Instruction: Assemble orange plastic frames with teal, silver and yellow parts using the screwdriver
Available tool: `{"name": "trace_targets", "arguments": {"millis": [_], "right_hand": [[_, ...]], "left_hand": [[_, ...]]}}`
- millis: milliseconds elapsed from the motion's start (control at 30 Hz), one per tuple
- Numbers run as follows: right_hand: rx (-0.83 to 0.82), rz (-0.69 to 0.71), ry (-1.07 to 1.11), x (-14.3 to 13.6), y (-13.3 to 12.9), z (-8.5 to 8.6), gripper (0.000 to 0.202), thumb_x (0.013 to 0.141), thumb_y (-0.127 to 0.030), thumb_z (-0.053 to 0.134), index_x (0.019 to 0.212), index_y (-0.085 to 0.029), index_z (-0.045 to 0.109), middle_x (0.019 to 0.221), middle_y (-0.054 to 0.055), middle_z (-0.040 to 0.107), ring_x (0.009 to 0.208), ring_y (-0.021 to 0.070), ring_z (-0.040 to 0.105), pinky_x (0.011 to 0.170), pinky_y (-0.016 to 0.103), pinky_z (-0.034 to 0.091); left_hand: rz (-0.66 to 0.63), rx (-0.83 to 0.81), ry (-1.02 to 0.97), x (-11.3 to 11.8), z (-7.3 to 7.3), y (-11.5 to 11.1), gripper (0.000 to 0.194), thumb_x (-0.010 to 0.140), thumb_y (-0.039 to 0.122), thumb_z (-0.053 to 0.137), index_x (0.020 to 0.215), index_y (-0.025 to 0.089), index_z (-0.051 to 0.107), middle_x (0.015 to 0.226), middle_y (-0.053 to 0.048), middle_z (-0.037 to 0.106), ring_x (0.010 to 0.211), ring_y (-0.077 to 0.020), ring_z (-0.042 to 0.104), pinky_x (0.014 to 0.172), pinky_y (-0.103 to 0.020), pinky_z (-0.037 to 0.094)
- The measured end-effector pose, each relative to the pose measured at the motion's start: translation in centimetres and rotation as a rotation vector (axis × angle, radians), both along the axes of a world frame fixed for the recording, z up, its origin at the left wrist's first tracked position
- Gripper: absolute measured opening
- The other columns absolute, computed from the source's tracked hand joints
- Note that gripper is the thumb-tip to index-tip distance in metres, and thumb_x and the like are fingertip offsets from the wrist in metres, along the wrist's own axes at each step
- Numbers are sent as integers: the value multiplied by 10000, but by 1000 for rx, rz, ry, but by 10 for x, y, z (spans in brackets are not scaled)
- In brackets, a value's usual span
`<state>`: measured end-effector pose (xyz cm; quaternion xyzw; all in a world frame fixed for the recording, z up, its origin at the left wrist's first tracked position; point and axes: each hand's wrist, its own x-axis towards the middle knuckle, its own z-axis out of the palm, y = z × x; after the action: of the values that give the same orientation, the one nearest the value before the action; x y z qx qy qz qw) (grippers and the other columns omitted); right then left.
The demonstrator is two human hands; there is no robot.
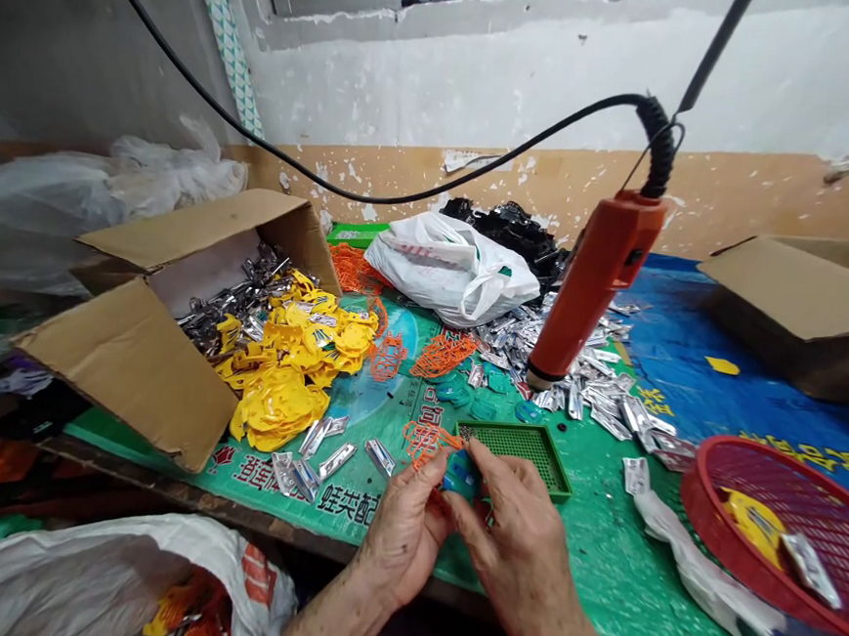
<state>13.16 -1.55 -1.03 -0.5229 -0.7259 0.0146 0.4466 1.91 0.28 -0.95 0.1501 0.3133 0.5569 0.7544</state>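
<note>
My left hand (pixel 406 532) and my right hand (pixel 518 526) meet just over the front edge of the table. Between their fingertips is a teal plastic piece (pixel 460 475), pinched from both sides. An orange openwork plastic part (pixel 426 438) sticks out beyond my left fingers; its lower portion is hidden by them. Right behind my right hand lies a green mesh tray (pixel 542 455) with small dark bits in its left corner. More orange parts (pixel 443 356) and loose teal pieces (pixel 487 401) are farther back. A red electric screwdriver (pixel 594 292) hangs nose-down above shiny metal pieces (pixel 526 336).
At left, a tipped cardboard box (pixel 149 355) spills yellow plastic parts (pixel 295 367). A white plastic bag (pixel 450 266) sits at the back. On the right are a red basket (pixel 704 497) and another cardboard box (pixel 801 289). A white sack (pixel 95 576) stands below the table edge.
</note>
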Motion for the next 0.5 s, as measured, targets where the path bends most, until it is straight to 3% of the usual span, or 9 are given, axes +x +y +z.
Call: {"name": "trace_targets", "arguments": {"millis": [133, 267, 500], "right_hand": [[-3, -20, 14, 1, 0, 1, 428, 840, -193, 620, 1258, -203, 530, 942, 96, 678, 884, 271, 565, 725, 424, 524], [37, -44, -8, 2, 2, 0, 366, 830, -218, 639, 1187, -200, 562, 1142, 130, 650, 1050, 309, 542, 868, 512, 489], [34, -25, -24, 4, 2, -2, 325, 842, -202, 623, 1160, -190, 558, 1143, 133, 638, 1052, 294, 554, 865, 495, 486]], "left_hand": [[10, 10, -36, 2, 2, -2, 253, 684, 266, 819, 918, 182, 772, 984, -50, 762, 840, -176, 686, 722, -244, 547], [-23, 24, -30, 4, 2, -3, 259, 671, 287, 822, 894, 164, 775, 975, -69, 763, 848, -204, 687, 750, -286, 556], [-40, 11, -26, 5, 0, -1, 273, 683, 290, 816, 921, 164, 772, 970, -65, 761, 877, -223, 692, 791, -312, 553]]}}
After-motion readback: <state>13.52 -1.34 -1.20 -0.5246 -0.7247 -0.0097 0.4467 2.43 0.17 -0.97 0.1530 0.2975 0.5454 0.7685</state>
